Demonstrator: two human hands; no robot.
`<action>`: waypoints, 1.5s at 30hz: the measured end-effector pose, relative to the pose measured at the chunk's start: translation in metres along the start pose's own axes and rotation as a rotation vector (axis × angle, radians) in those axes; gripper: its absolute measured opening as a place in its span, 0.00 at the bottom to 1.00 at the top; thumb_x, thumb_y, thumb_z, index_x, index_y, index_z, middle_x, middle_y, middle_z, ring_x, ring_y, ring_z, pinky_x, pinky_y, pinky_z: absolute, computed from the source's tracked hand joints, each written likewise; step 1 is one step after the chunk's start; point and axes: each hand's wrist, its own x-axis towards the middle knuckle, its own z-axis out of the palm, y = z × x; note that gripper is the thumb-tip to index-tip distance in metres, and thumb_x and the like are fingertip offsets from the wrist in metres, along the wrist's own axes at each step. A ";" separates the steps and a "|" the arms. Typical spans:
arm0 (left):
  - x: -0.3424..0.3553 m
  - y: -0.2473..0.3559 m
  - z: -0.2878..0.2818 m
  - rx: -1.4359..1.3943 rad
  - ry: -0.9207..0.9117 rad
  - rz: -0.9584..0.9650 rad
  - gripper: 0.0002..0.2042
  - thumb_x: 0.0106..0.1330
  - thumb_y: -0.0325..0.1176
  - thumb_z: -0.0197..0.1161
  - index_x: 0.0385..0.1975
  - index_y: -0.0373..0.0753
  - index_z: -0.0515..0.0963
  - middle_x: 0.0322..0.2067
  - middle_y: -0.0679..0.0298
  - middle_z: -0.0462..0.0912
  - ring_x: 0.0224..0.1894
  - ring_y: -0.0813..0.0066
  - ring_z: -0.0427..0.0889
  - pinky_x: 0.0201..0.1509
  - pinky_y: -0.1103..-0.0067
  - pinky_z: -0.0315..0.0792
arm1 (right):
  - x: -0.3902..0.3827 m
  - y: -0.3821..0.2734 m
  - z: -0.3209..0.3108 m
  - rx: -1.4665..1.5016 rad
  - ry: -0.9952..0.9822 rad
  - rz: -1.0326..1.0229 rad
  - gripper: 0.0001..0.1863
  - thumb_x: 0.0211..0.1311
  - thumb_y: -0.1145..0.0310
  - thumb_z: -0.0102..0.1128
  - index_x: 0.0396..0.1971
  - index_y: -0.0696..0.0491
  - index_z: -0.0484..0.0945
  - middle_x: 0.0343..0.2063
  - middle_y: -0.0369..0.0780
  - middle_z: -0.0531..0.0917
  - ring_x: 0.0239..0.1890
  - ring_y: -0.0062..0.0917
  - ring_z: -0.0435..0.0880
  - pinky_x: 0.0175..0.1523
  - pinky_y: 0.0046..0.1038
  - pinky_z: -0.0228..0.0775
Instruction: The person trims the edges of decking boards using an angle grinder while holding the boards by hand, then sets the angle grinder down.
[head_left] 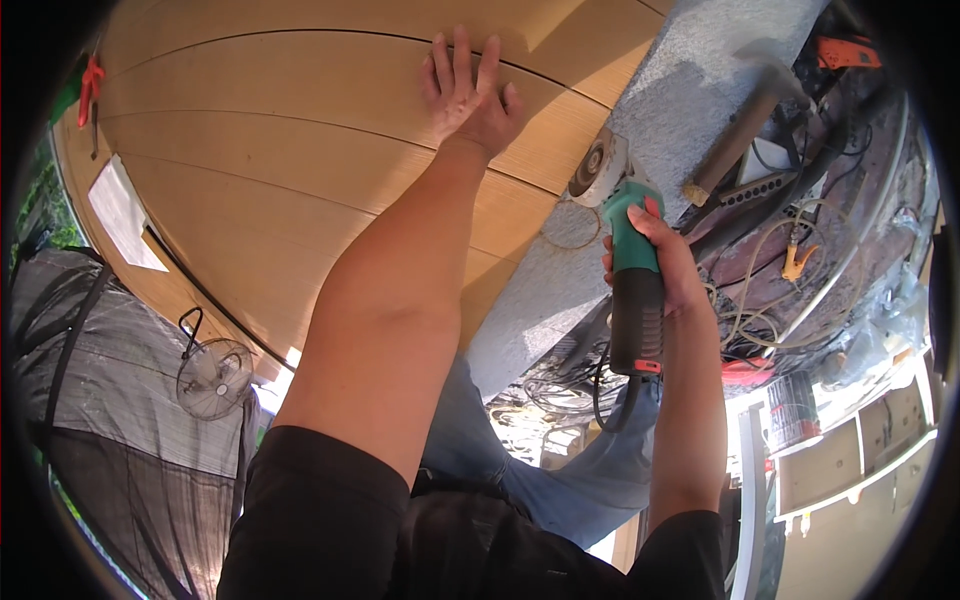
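My left hand [470, 105] lies with spread fingers on a light-brown boarded surface [250, 150] crossed by long grooves. My right hand [655, 245] grips a green and black angle grinder [637, 300], its thumb near a red part on the body. The grinder's disc [590, 165] is beside the boards' right edge, over a grey, rough-topped strip [680, 100]; whether it touches anything, I cannot tell. A dark cord hangs from the grinder's rear end.
A wooden-handled hammer [740, 135], an orange tool [848, 53], hoses and an air gun [797, 260] lie at right. At left are red-handled pliers [90, 85], a white sheet [125, 210], a fan [215, 375] and dark mesh sheeting [130, 470]. My jeans-clad legs are below.
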 end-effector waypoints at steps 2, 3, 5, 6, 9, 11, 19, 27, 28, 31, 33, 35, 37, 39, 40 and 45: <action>0.001 0.002 0.001 0.005 0.005 0.001 0.36 0.62 0.42 0.58 0.74 0.48 0.61 0.77 0.45 0.51 0.78 0.39 0.45 0.79 0.47 0.40 | 0.005 0.007 -0.006 0.009 0.005 0.006 0.27 0.67 0.53 0.67 0.53 0.57 0.69 0.33 0.45 0.83 0.27 0.32 0.87 0.30 0.33 0.85; 0.001 0.003 0.001 0.012 0.001 0.002 0.36 0.62 0.42 0.58 0.74 0.48 0.61 0.77 0.45 0.51 0.78 0.39 0.45 0.79 0.47 0.40 | 0.006 0.010 -0.008 0.011 0.000 0.010 0.27 0.67 0.53 0.67 0.53 0.57 0.69 0.33 0.45 0.83 0.27 0.32 0.87 0.30 0.33 0.85; 0.001 0.004 0.003 0.013 0.002 0.002 0.35 0.62 0.42 0.57 0.73 0.49 0.62 0.77 0.45 0.51 0.78 0.38 0.45 0.79 0.46 0.41 | 0.009 0.018 -0.011 0.025 0.001 0.024 0.27 0.67 0.54 0.67 0.54 0.57 0.69 0.34 0.45 0.82 0.27 0.32 0.86 0.30 0.34 0.85; 0.000 0.003 0.004 0.015 -0.002 0.001 0.35 0.62 0.42 0.57 0.73 0.49 0.62 0.77 0.45 0.51 0.78 0.38 0.45 0.79 0.46 0.41 | 0.008 0.022 -0.011 0.025 0.000 0.028 0.27 0.67 0.54 0.67 0.54 0.57 0.69 0.34 0.45 0.82 0.27 0.32 0.86 0.30 0.34 0.85; 0.001 0.000 0.006 0.007 0.045 0.030 0.35 0.61 0.42 0.57 0.73 0.48 0.63 0.76 0.45 0.52 0.78 0.38 0.46 0.78 0.46 0.41 | 0.008 0.030 -0.007 0.023 0.015 0.036 0.27 0.67 0.54 0.67 0.55 0.56 0.68 0.34 0.45 0.82 0.28 0.33 0.86 0.30 0.35 0.84; 0.001 0.001 0.005 0.014 0.072 0.047 0.35 0.62 0.42 0.57 0.73 0.48 0.63 0.76 0.45 0.53 0.77 0.37 0.48 0.78 0.45 0.43 | 0.007 0.036 -0.006 0.027 0.009 0.035 0.27 0.67 0.55 0.67 0.55 0.55 0.67 0.34 0.46 0.82 0.28 0.33 0.86 0.30 0.35 0.84; -0.001 -0.003 0.002 0.034 0.104 0.074 0.35 0.64 0.47 0.53 0.72 0.41 0.66 0.75 0.41 0.55 0.76 0.31 0.51 0.77 0.42 0.45 | 0.006 0.059 -0.004 0.016 0.017 0.026 0.27 0.67 0.56 0.66 0.56 0.54 0.67 0.34 0.46 0.82 0.28 0.32 0.87 0.30 0.35 0.84; -0.003 -0.003 0.005 0.028 0.083 0.055 0.36 0.62 0.47 0.54 0.72 0.42 0.65 0.76 0.42 0.53 0.77 0.34 0.49 0.78 0.43 0.43 | 0.006 0.082 -0.003 0.020 0.023 0.021 0.27 0.68 0.56 0.66 0.57 0.54 0.66 0.34 0.46 0.82 0.28 0.33 0.87 0.29 0.36 0.84; -0.002 -0.003 0.005 0.037 0.086 0.062 0.36 0.62 0.47 0.54 0.73 0.42 0.65 0.76 0.42 0.52 0.77 0.34 0.48 0.78 0.43 0.43 | 0.006 0.085 -0.003 0.018 0.031 0.025 0.27 0.67 0.56 0.66 0.57 0.54 0.65 0.34 0.46 0.82 0.28 0.33 0.87 0.29 0.36 0.84; -0.002 -0.004 0.005 0.061 0.091 0.074 0.36 0.62 0.47 0.55 0.73 0.42 0.64 0.76 0.41 0.52 0.77 0.34 0.48 0.78 0.43 0.43 | 0.006 0.094 -0.002 0.020 0.041 0.032 0.27 0.67 0.57 0.67 0.57 0.54 0.65 0.34 0.46 0.82 0.28 0.34 0.87 0.29 0.36 0.84; -0.002 -0.004 0.006 0.076 0.093 0.080 0.37 0.62 0.47 0.55 0.73 0.42 0.64 0.76 0.41 0.53 0.77 0.34 0.48 0.78 0.44 0.43 | 0.006 0.099 -0.002 0.023 0.044 0.035 0.27 0.67 0.57 0.67 0.57 0.54 0.65 0.34 0.47 0.82 0.28 0.34 0.87 0.29 0.36 0.84; -0.003 -0.004 0.006 0.081 0.097 0.074 0.37 0.62 0.47 0.55 0.73 0.41 0.64 0.76 0.41 0.53 0.77 0.34 0.48 0.78 0.44 0.43 | 0.007 0.105 -0.002 0.030 0.042 0.038 0.28 0.67 0.57 0.67 0.57 0.54 0.65 0.35 0.47 0.82 0.28 0.34 0.87 0.29 0.36 0.83; -0.004 -0.003 0.005 0.075 0.087 0.072 0.37 0.62 0.47 0.55 0.73 0.42 0.63 0.76 0.41 0.52 0.78 0.34 0.48 0.78 0.44 0.43 | 0.008 0.113 -0.003 0.033 0.031 0.042 0.28 0.67 0.57 0.67 0.57 0.54 0.65 0.35 0.47 0.82 0.28 0.34 0.87 0.29 0.36 0.83; -0.004 -0.003 0.005 0.069 0.077 0.070 0.37 0.62 0.47 0.55 0.73 0.42 0.63 0.76 0.42 0.52 0.78 0.34 0.48 0.78 0.44 0.42 | 0.007 0.122 -0.004 0.036 0.021 0.045 0.28 0.67 0.56 0.67 0.57 0.54 0.64 0.35 0.47 0.82 0.28 0.34 0.87 0.29 0.36 0.83; -0.004 -0.003 0.005 0.073 0.078 0.064 0.37 0.62 0.47 0.55 0.74 0.42 0.63 0.76 0.42 0.52 0.78 0.35 0.47 0.79 0.44 0.42 | 0.007 0.126 -0.002 0.034 0.045 0.060 0.26 0.67 0.57 0.67 0.57 0.53 0.67 0.34 0.46 0.82 0.27 0.33 0.86 0.29 0.35 0.82; -0.005 -0.002 0.002 0.081 0.013 0.027 0.37 0.63 0.47 0.55 0.75 0.44 0.61 0.77 0.44 0.50 0.79 0.37 0.46 0.79 0.46 0.41 | 0.011 0.154 -0.006 0.042 0.041 0.091 0.28 0.68 0.56 0.66 0.57 0.53 0.64 0.35 0.47 0.82 0.28 0.33 0.87 0.30 0.36 0.83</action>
